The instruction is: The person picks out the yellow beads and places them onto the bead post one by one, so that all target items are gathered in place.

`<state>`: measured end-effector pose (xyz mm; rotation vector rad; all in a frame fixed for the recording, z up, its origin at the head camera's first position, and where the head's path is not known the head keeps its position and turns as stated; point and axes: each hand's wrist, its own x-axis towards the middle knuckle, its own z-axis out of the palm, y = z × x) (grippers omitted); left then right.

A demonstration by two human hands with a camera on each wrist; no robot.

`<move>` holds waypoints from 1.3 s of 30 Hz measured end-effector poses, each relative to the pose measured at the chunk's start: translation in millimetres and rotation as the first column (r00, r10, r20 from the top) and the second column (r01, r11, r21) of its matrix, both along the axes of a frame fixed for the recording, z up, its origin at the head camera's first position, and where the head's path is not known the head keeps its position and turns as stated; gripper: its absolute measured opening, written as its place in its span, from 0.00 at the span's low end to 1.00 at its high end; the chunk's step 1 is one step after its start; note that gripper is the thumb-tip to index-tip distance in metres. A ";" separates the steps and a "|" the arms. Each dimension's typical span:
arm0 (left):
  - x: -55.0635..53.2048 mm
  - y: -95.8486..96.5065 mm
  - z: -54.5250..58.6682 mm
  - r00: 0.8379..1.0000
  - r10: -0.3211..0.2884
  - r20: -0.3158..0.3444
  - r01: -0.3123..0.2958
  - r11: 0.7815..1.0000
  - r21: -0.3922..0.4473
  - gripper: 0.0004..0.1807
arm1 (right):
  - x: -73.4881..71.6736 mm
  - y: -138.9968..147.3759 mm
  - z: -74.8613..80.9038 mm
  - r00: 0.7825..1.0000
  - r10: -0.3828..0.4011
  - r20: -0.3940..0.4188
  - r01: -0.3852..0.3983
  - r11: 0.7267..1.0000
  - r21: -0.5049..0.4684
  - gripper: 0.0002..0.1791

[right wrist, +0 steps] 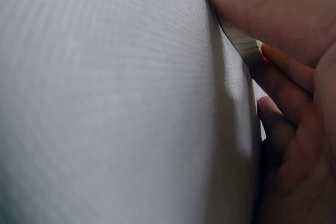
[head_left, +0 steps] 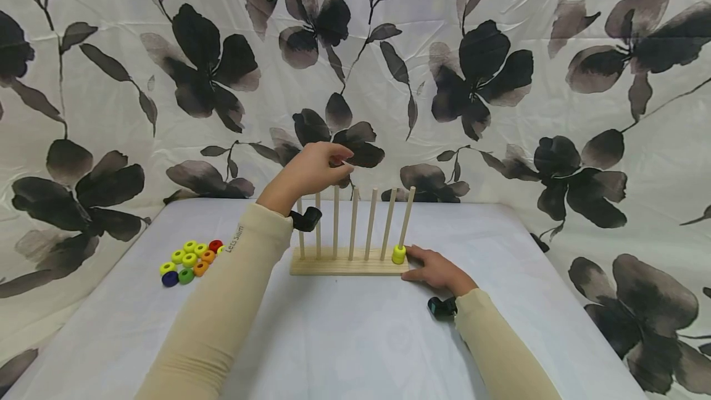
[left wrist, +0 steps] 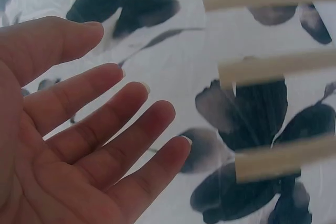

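A wooden peg rack (head_left: 347, 269) with several upright pegs stands on the table. Stacked yellow rings (head_left: 399, 254) sit low on its rightmost peg. Above the tops of the left and middle pegs, my left hand (head_left: 316, 168) hangs in the air, its fingers loosely spread and holding nothing. The left wrist view shows its bare palm (left wrist: 63, 187) beside blurred peg ends (left wrist: 268, 163). My right hand (head_left: 436, 269) grips the right end of the rack's base, thumb at the front edge and fingers behind, as the right wrist view shows at the base's end (right wrist: 242, 43).
Left of the rack lies a group of loose rings: several yellow rings (head_left: 189, 259), orange rings (head_left: 201, 268), a red ring (head_left: 215, 245), a green ring (head_left: 186, 275) and a dark blue ring (head_left: 170, 278). White cloth (head_left: 344, 338) covers the table; a flowered curtain (head_left: 389, 110) hangs behind.
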<state>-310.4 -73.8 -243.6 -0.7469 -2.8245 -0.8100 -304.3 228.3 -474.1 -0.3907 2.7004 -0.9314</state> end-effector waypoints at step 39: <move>11.1 -113.6 -55.8 0.984 0.175 0.027 -0.173 0.983 -0.055 0.21 | 4.9 -3.4 4.2 1.000 -0.006 -0.003 0.006 1.000 0.003 0.44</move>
